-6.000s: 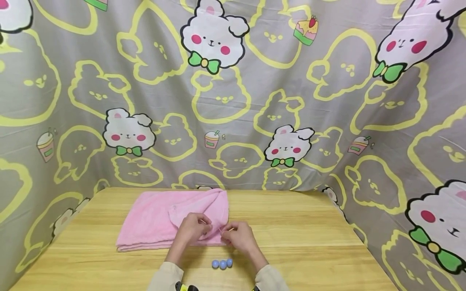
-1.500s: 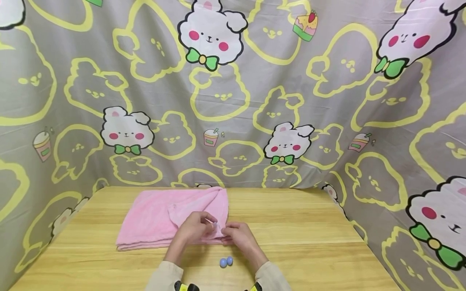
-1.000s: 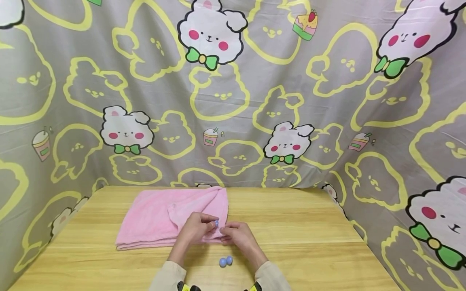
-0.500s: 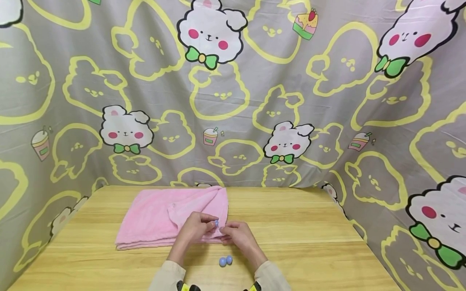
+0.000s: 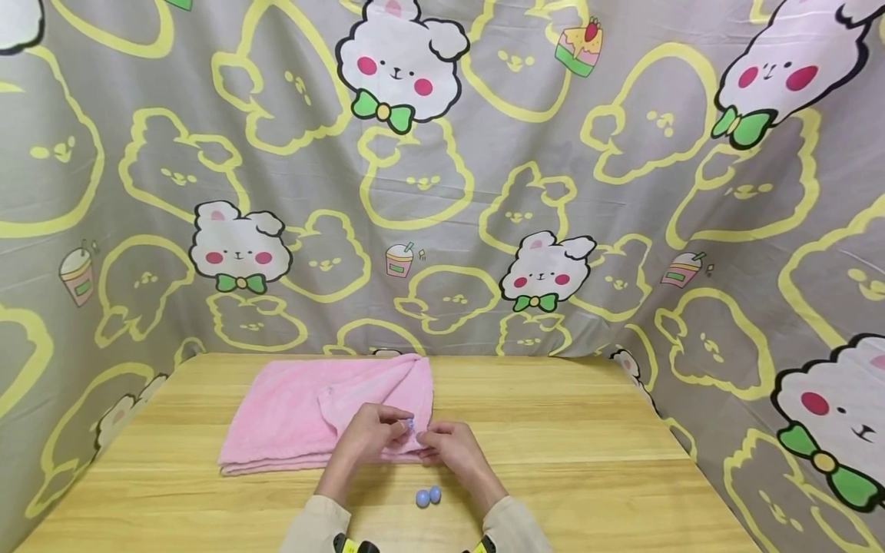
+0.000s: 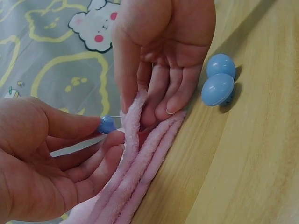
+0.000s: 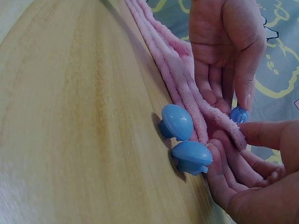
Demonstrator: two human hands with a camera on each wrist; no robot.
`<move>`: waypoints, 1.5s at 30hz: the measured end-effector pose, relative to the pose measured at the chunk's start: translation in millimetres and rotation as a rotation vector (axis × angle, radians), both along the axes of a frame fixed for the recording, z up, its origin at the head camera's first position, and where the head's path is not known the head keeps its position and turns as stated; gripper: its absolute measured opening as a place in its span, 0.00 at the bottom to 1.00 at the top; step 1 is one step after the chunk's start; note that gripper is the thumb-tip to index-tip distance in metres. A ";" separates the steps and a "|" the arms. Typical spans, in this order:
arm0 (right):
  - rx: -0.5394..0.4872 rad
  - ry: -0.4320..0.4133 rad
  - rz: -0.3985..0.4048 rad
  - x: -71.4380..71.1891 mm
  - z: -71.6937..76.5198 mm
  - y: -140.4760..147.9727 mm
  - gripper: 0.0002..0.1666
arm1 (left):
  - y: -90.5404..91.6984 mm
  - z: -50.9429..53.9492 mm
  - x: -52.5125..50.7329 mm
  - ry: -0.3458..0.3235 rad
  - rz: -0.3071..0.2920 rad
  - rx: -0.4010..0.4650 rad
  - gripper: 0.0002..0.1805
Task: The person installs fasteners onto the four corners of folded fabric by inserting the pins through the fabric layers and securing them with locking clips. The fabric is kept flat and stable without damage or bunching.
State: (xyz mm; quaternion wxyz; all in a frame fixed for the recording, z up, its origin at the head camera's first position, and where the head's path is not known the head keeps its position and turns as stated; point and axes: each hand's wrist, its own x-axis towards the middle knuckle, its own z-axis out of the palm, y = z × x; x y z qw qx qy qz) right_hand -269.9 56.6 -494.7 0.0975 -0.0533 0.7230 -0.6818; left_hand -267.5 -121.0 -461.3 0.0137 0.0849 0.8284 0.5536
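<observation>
My left hand (image 5: 372, 432) pinches a small blue mushroom-shaped pin (image 6: 107, 124) between thumb and finger. From it a thin needle runs to the raised edge of the folded pink towel (image 5: 290, 415); whether its tip has pierced the cloth is hidden. My right hand (image 5: 458, 452) pinches that towel corner (image 7: 229, 128) between thumb and fingers, just right of the pin. Closer to me on the table, two more blue mushroom-shaped pieces (image 5: 422, 498) lie side by side, with rounded heads and short stems seen in the right wrist view.
The towel lies in layers on the left half of the wooden table (image 5: 553, 430), one flap turned back on top. A grey curtain (image 5: 442, 192) with cartoon rabbits encloses the table's back and sides.
Six seconds ago three blue pieces lay on the table; now two lie there and my left hand holds one at the towel corner. Over the last second both hands have hardly moved.
</observation>
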 end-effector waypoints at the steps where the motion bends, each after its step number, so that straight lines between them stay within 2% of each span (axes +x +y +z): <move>1: 0.001 0.001 -0.001 -0.2 -0.6 -0.1 0.12 | 0.2 -0.1 -0.2 -0.003 -0.001 0.003 0.11; 6: 0.009 0.003 -0.005 -0.4 -1.1 -0.6 0.12 | 0.9 -1.0 0.0 -0.005 -0.003 0.003 0.11; 12: 0.014 0.010 -0.008 -0.5 -0.4 -1.3 0.11 | 0.5 2.3 1.5 0.020 0.018 -0.046 0.11; 15: 0.012 0.006 -0.011 -0.4 -0.2 -1.4 0.11 | 1.1 3.6 1.5 0.018 0.030 -0.035 0.12; 21: -0.001 0.001 -0.002 1.0 0.7 -0.7 0.11 | 4.7 3.6 2.1 -0.016 0.034 0.041 0.09; 25: -0.005 0.006 -0.001 2.1 1.6 0.1 0.10 | 5.5 3.1 2.4 -0.009 0.041 0.037 0.03; 29: -0.007 0.001 -0.004 2.3 1.9 0.8 0.09 | 6.2 3.5 2.3 -0.008 0.048 0.033 0.02; 45: -0.011 0.003 0.008 5.7 3.5 0.1 0.07 | 10.7 2.1 3.2 -0.002 0.059 -0.089 0.03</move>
